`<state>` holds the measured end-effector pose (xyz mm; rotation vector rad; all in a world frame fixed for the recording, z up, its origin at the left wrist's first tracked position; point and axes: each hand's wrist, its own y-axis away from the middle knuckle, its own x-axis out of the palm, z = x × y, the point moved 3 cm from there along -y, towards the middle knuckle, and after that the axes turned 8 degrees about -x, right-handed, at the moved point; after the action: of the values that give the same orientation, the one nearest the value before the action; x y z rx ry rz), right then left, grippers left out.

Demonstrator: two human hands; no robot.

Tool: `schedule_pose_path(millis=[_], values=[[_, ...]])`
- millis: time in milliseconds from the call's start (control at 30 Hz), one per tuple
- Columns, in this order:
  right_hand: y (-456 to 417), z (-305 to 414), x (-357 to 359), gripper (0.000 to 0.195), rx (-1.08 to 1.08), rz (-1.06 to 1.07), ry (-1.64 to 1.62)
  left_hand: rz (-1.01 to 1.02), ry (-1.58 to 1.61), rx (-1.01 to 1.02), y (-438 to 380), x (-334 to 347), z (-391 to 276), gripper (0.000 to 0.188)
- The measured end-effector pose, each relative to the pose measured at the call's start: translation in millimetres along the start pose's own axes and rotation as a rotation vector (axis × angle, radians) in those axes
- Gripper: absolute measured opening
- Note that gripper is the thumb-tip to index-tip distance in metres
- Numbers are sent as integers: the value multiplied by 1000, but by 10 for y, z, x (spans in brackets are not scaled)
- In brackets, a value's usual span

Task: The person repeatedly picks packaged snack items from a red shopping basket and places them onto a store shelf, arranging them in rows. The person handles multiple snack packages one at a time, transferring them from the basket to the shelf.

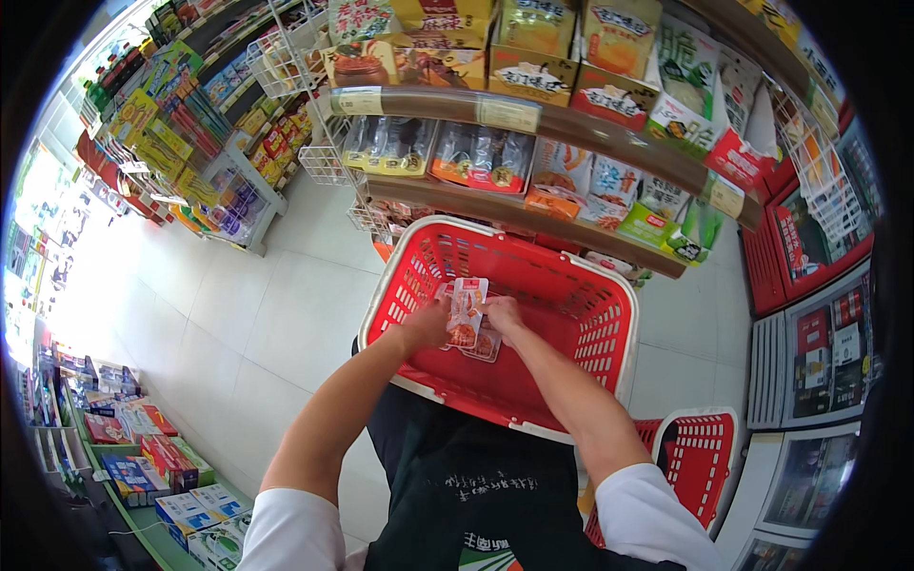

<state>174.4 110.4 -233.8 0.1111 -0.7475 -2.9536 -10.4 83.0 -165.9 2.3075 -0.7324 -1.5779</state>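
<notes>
A red plastic shopping basket (528, 389) with a pale rim stands before me, close to the snack shelves. Inside it, my left hand (428, 322) grips the left side of a white and orange snack packet (468, 314). My right hand (502, 314) has its fingers at that packet's right edge, pinching it. Another similar snack packet (487, 347) lies below and partly behind the held one, over the basket's red bottom. My left fingertips are partly hidden by the packets.
Snack shelves (443, 187) curve across the far side of the basket. A second red basket (696, 464) stands at the lower right, near glass-fronted coolers (814, 357). A display rack (246, 193) is at the upper left, and a green shelf with boxes (136, 517) at the lower left.
</notes>
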Motion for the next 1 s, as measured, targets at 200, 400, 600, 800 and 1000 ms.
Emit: schedule_pose_path(millis=[200, 400, 600, 800, 1000], values=[[-576, -609, 258, 26, -117, -41, 347, 357, -389, 58, -13, 248, -99, 88], [-406, -385, 414, 15, -254, 22, 354, 376, -355, 3, -112, 355, 146, 87], [64, 48, 56, 21, -404, 178, 403, 351, -376, 73, -173, 269, 100, 85], [974, 1071, -655, 31, -615, 347, 391, 172, -60, 178, 179, -313, -229, 67], [1588, 1611, -1630, 32, -633, 56, 436, -119, 160, 312, 751, -1255, -933, 56]])
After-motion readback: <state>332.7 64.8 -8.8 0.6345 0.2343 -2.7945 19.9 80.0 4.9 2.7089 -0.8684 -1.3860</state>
